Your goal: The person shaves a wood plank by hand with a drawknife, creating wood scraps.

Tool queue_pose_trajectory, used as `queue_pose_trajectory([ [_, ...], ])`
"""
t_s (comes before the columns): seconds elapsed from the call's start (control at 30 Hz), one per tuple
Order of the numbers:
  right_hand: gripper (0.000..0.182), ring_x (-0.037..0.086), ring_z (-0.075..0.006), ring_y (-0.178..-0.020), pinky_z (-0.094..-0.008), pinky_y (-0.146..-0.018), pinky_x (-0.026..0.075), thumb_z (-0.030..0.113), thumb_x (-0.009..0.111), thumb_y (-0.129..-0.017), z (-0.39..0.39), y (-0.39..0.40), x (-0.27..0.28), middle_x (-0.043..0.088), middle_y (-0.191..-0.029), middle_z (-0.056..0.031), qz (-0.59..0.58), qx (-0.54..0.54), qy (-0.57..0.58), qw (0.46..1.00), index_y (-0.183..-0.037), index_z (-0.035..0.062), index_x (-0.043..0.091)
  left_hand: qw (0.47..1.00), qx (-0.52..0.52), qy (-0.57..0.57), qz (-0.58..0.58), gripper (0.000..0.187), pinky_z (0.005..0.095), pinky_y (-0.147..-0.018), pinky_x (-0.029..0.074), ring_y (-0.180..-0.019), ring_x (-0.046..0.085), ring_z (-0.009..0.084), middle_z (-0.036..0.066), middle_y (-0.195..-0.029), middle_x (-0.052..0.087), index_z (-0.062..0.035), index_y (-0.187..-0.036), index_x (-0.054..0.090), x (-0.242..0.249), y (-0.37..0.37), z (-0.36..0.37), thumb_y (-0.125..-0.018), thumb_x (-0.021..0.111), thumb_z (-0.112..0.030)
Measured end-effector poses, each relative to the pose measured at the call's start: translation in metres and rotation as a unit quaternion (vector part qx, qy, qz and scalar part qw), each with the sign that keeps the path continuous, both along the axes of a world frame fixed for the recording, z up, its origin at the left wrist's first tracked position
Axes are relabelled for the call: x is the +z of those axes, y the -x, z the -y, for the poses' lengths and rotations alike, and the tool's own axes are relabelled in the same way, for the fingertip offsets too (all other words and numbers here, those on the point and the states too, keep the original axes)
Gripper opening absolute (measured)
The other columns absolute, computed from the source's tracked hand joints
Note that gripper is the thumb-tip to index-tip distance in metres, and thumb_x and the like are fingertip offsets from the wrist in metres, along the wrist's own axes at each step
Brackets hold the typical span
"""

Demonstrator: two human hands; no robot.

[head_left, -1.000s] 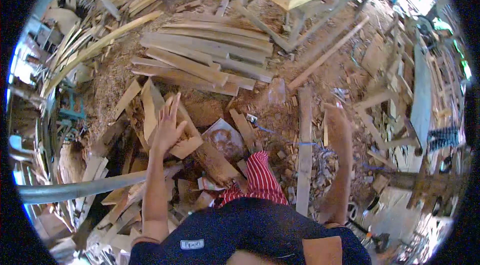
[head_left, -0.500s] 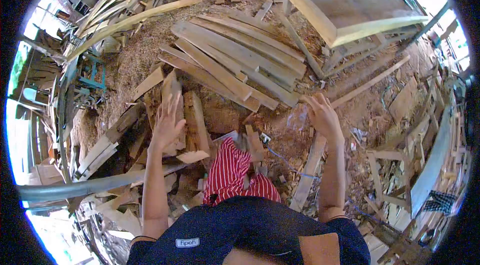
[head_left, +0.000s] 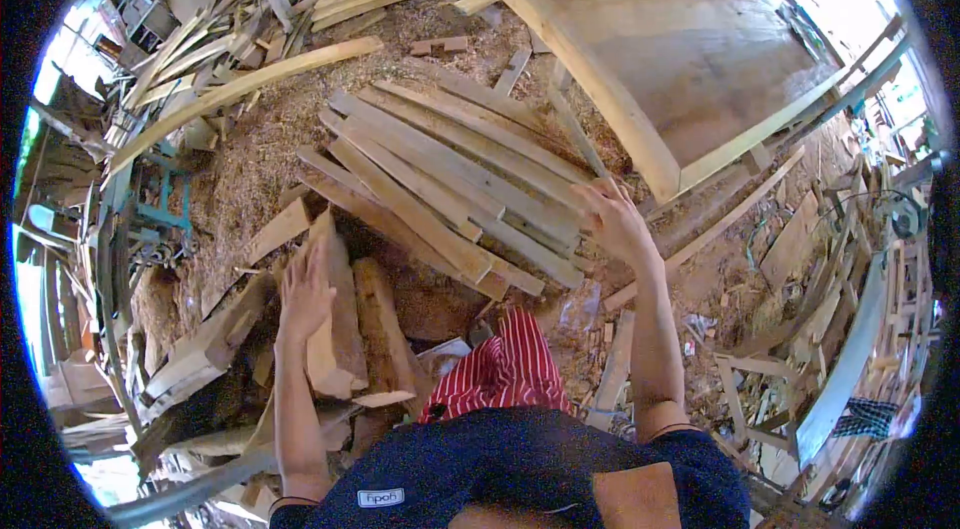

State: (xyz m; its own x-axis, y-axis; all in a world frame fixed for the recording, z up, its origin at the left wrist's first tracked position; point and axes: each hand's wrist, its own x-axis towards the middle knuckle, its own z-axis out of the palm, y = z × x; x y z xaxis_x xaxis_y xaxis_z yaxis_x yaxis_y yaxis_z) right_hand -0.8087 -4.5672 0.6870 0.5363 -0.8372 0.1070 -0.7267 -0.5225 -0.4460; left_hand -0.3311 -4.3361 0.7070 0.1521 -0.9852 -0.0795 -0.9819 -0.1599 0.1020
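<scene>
My left hand [head_left: 308, 291] is open, fingers spread, and overlaps the top of a thick wooden block [head_left: 338, 334] in this view. My right hand [head_left: 615, 221] reaches forward beside the right-hand ends of several long planks [head_left: 440, 179], its fingers apart and loosely bent. Those planks lie roughly side by side on the ground, slanting from upper left to lower right. Between the left hand and my striped red trousers [head_left: 500, 359] stands a second rough wood piece [head_left: 385, 319].
A large wooden panel with raised edge boards [head_left: 690, 69] stands at the upper right. A curved timber [head_left: 240, 94] crosses the upper left. Sawdust and wood scraps cover the ground, and a wooden frame [head_left: 735, 399] sits at the lower right.
The view has moved forward, so the planks and panel appear lower. My left hand has shifted left and down in view; my right hand now overlaps the plank ends.
</scene>
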Motion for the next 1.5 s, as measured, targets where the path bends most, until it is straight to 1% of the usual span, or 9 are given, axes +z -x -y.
queue_pose_trajectory([
  [0.07,0.048,0.048,-0.0376,-0.123,-0.0448,-0.100,0.045,0.012,0.060,-0.086,0.034,-0.002,0.003,0.052,-0.129,-0.0166,0.024,-0.024,0.005,0.999,-0.134,0.0138,0.054,0.994,0.086,-0.059,-0.038,0.088,0.0523,-0.119,0.019,-0.143,0.023,0.0435,0.018,-0.158,0.024,-0.0187,-0.157,0.010,0.020,-0.008,0.036,-0.088,0.065,-0.021],
  [0.33,0.062,0.040,-0.0431,-0.126,-0.0502,-0.106,0.037,0.016,0.062,-0.085,0.211,-0.001,-0.064,0.042,-0.139,-0.0205,0.012,-0.204,0.050,0.978,-0.143,0.0062,0.042,0.994,-0.003,-0.019,-0.107,0.087,0.0527,-0.117,0.023,-0.142,0.024,0.0456,0.022,-0.157,0.020,-0.0196,-0.157,0.014,0.042,0.001,0.214,-0.087,0.065,-0.017],
  [0.47,0.070,0.035,-0.0398,-0.133,-0.0493,-0.103,0.041,0.033,0.061,-0.090,0.313,-0.019,-0.103,0.036,-0.145,-0.0201,-0.023,-0.292,0.126,0.948,-0.151,0.0124,0.033,0.989,-0.114,0.035,-0.087,0.087,0.0535,-0.116,0.025,-0.142,0.024,0.0448,0.021,-0.157,0.021,-0.0218,-0.157,0.017,-0.017,-0.010,0.349,-0.087,0.067,-0.018],
  [0.57,0.066,0.039,-0.0376,-0.132,-0.0481,-0.106,0.039,0.032,0.059,-0.092,0.358,-0.039,-0.122,0.041,-0.142,-0.0198,-0.012,-0.310,0.148,0.939,-0.150,0.0109,0.034,0.987,-0.145,-0.062,0.007,0.087,0.0533,-0.115,0.025,-0.141,0.026,0.0441,0.020,-0.157,0.021,-0.0246,-0.157,0.017,-0.022,0.030,0.461,-0.086,0.068,-0.018],
  [0.63,0.064,0.047,-0.0343,-0.125,-0.0460,-0.104,0.040,0.029,0.058,-0.093,0.354,-0.051,-0.126,0.049,-0.134,-0.0183,-0.075,-0.278,0.028,0.957,-0.150,0.0094,0.034,0.984,-0.164,-0.068,-0.023,0.087,0.0533,-0.115,0.025,-0.141,0.026,0.0439,0.019,-0.157,0.021,-0.0257,-0.157,0.017,-0.024,0.048,0.521,-0.086,0.068,-0.018],
  [0.7,0.066,0.052,-0.0313,-0.117,-0.0450,-0.095,0.043,0.028,0.061,-0.092,0.353,-0.051,-0.122,0.054,-0.127,-0.0136,-0.083,-0.254,0.103,0.958,-0.149,0.0072,0.035,0.978,-0.188,-0.040,-0.084,0.088,0.0530,-0.114,0.028,-0.140,0.028,0.0432,0.018,-0.156,0.023,-0.0268,-0.157,0.016,-0.015,0.060,0.564,-0.086,0.069,-0.019],
  [1.0,0.061,0.055,-0.0273,-0.112,-0.0426,-0.092,0.045,0.026,0.058,-0.093,0.358,-0.050,-0.127,0.056,-0.123,-0.0109,-0.093,-0.251,0.033,0.963,-0.147,0.0088,0.038,0.979,-0.197,-0.047,-0.037,0.094,0.0520,-0.110,0.033,-0.136,0.034,0.0419,0.019,-0.152,0.028,-0.0254,-0.157,0.016,0.021,0.037,0.639,-0.082,0.072,-0.020],
  [1.17,0.070,0.038,-0.0368,-0.133,-0.0489,-0.110,0.032,0.019,0.061,-0.085,0.360,-0.058,-0.120,0.041,-0.143,-0.0161,-0.086,-0.236,0.032,0.967,-0.149,0.0072,0.034,0.989,-0.133,-0.050,-0.045,0.096,0.0518,-0.111,0.033,-0.133,0.037,0.0430,0.017,-0.154,0.026,-0.0293,-0.157,0.014,0.029,-0.011,0.645,-0.081,0.072,-0.019],
  [1.5,0.068,0.033,-0.0362,-0.136,-0.0499,-0.111,0.032,0.019,0.065,-0.084,0.570,-0.230,-0.109,0.037,-0.145,-0.0148,0.020,-0.116,0.091,0.989,-0.147,0.0137,0.040,0.983,-0.165,-0.042,-0.071,0.095,0.0501,-0.114,0.031,-0.138,0.031,0.0450,0.017,-0.158,0.020,-0.0296,-0.157,0.010,-0.003,-0.131,0.769,-0.083,0.069,-0.018],
])
